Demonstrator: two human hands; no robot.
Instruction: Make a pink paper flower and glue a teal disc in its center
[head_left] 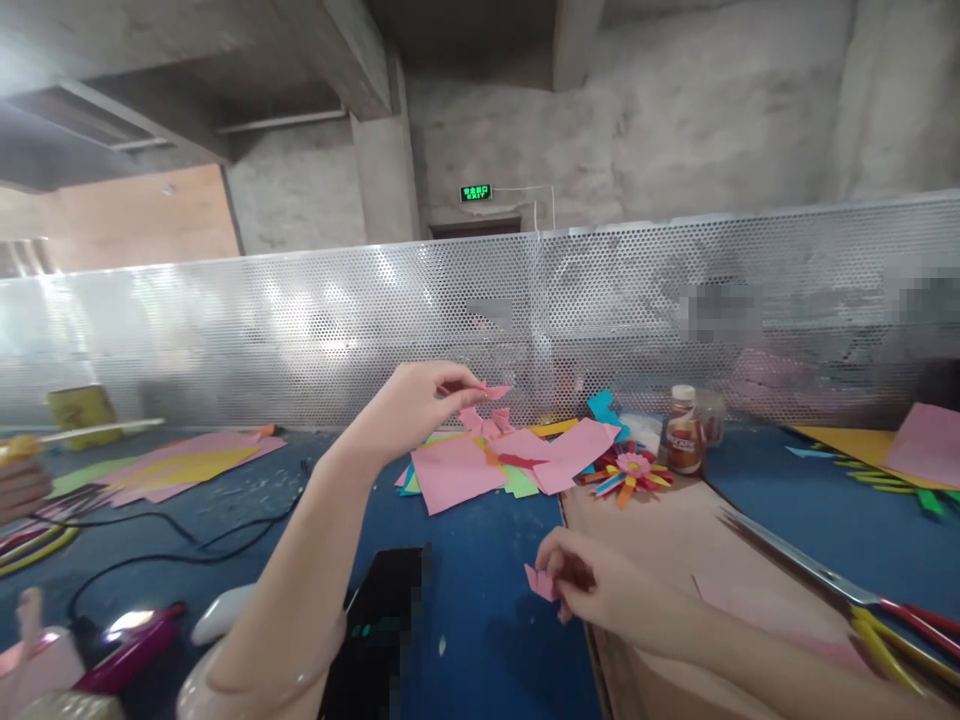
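My left hand (424, 400) is raised above the blue table (480, 620), its fingers pinched on a small folded pink paper piece (493, 391). Below it lie more folded pink pieces (484, 421) on a pile of pink paper sheets (510, 462). Lower down, my right hand (592, 590) rests at the edge of a brown cardboard sheet (675, 540), fingers closed on another small folded pink paper piece (541, 583).
A multicoloured paper flower (630, 472) and a glue bottle (683, 431) stand behind the cardboard. Scissors (847, 595) lie at the right. A phone (382, 630), cables, a white mouse (221, 612) and coloured sheets (180, 468) occupy the left. A perforated metal screen (525, 320) runs along the table's back.
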